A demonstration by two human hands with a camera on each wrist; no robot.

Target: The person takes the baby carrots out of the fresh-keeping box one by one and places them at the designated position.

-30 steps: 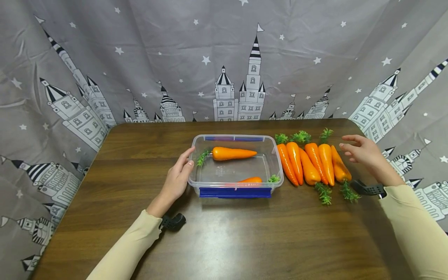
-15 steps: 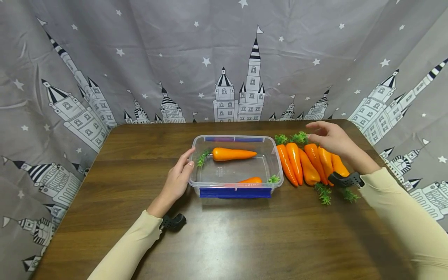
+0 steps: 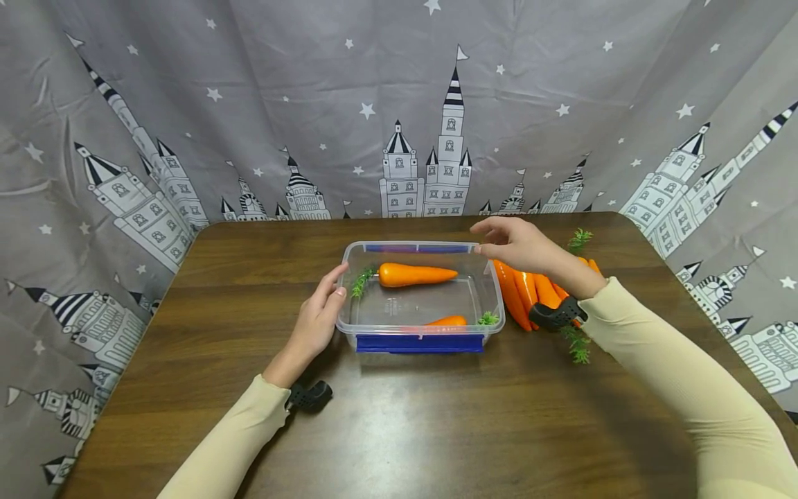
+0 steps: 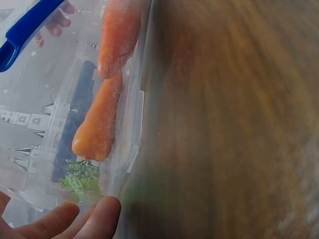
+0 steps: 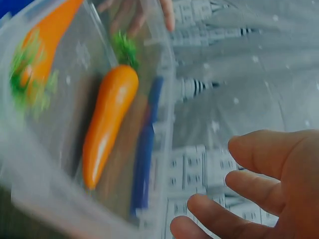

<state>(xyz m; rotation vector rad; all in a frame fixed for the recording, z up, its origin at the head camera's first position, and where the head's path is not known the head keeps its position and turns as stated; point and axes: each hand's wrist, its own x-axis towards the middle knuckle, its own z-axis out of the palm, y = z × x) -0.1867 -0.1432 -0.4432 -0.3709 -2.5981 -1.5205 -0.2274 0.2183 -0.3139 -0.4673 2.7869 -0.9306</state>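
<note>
A clear plastic box (image 3: 430, 326) with blue side clips stands mid-table. Inside it, an orange carrot (image 3: 416, 274) with green leaves lies along the back, and a second carrot (image 3: 449, 321) lies by the front wall, partly hidden. My left hand (image 3: 314, 315) rests against the box's left end with its fingers fairly straight; the left wrist view shows its fingertips (image 4: 102, 214) at the wall. Over the back right corner of the box is my right hand (image 3: 514, 244), fingers spread and loosely bent. Nothing is held in it, as the right wrist view shows.
Several more carrots (image 3: 512, 298) lie side by side against the box's right end, partly covered by the right forearm. The wooden table (image 3: 399, 423) extends to the left and front. A grey curtain (image 3: 249, 83) with printed castles hangs behind it.
My right hand has moved left from the right end of the carrot row, across the carrots, to the back right corner of the box. My left hand has stayed at the box.
</note>
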